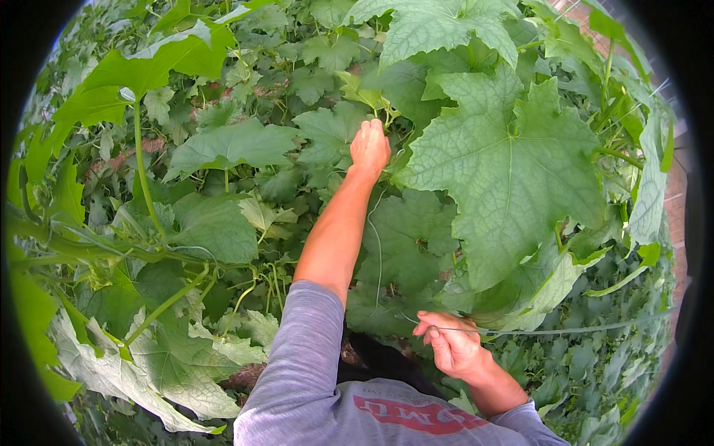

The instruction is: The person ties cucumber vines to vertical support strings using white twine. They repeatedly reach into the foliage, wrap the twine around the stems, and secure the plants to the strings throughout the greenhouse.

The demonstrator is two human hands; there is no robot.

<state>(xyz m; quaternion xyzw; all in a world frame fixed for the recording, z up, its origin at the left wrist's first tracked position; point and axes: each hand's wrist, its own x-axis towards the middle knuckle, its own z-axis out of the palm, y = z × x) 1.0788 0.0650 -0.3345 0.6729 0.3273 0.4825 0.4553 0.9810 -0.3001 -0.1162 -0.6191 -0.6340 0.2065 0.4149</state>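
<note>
My left hand [371, 146] reaches forward with its fingers closed around a thin green vine shoot [375, 113]; its grip is partly hidden by the fingers. Below that wrist a thin pale string [379, 245] hangs down over the leaves. Close to my body, my right hand [453, 344] pinches a length of twine [563, 331] between thumb and fingers. The twine runs off to the right, and a short end pokes out left of the fingertips. Whether the hanging string and the twine are one piece, I cannot tell.
A large lobed leaf [507, 145] spreads right of my left hand. On the left, a thick vine stem [95, 248] with string around it runs sideways, near tall leaf stalks [142, 167]. Dense foliage covers the ground; a brick-coloured paved edge [676, 206] lies far right.
</note>
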